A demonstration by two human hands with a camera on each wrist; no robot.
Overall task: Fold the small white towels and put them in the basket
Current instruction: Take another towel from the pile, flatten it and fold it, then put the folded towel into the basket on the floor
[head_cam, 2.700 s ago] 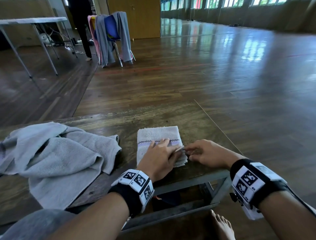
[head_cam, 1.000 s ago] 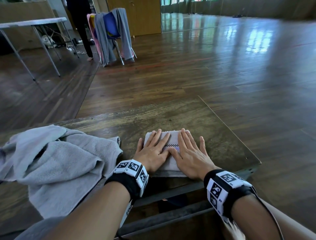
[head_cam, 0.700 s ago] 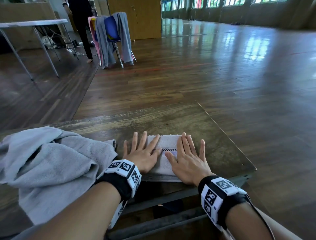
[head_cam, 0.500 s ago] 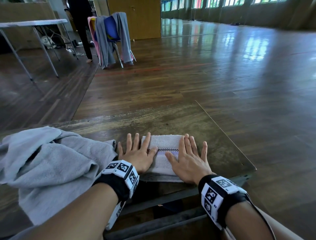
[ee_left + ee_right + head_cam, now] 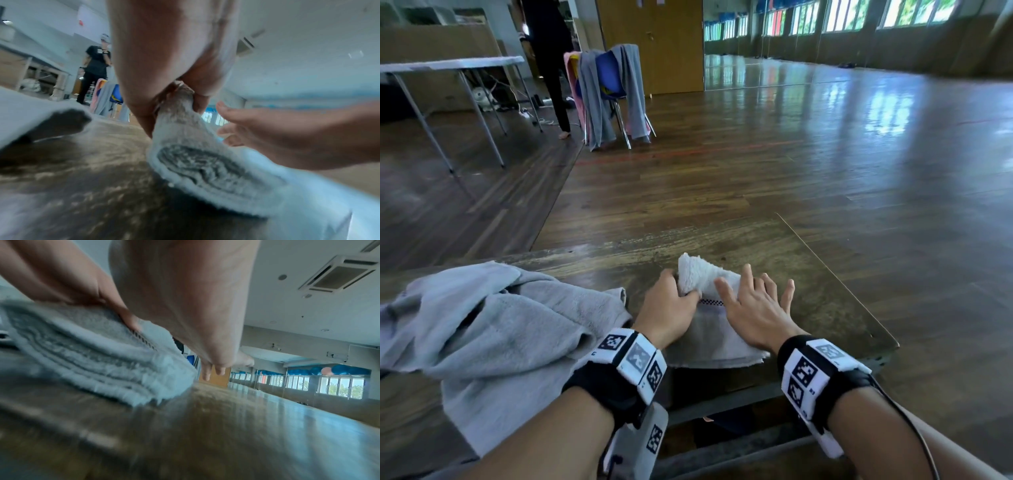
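A small white towel (image 5: 714, 337) with a checkered band lies folded near the front edge of a worn wooden table (image 5: 825, 287). My left hand (image 5: 671, 308) pinches the towel's far left corner (image 5: 693, 275) and holds it raised off the table. In the left wrist view the towel (image 5: 197, 146) hangs from thumb and fingers of the left hand (image 5: 176, 91). My right hand (image 5: 753, 305) lies flat on the towel's right part, fingers spread. The right wrist view has the towel's stacked layers (image 5: 92, 353) under the right hand (image 5: 185, 321). No basket is in view.
A large grey towel (image 5: 493, 339) lies crumpled on the table's left side. Beyond the table is open wooden floor, a chair draped with cloths (image 5: 613, 92), a white folding table (image 5: 448, 65), and a person standing (image 5: 551, 61) at the back.
My left hand went from lying flat on the towel to pinching its far left corner and lifting it. My right hand stays flat on the towel.
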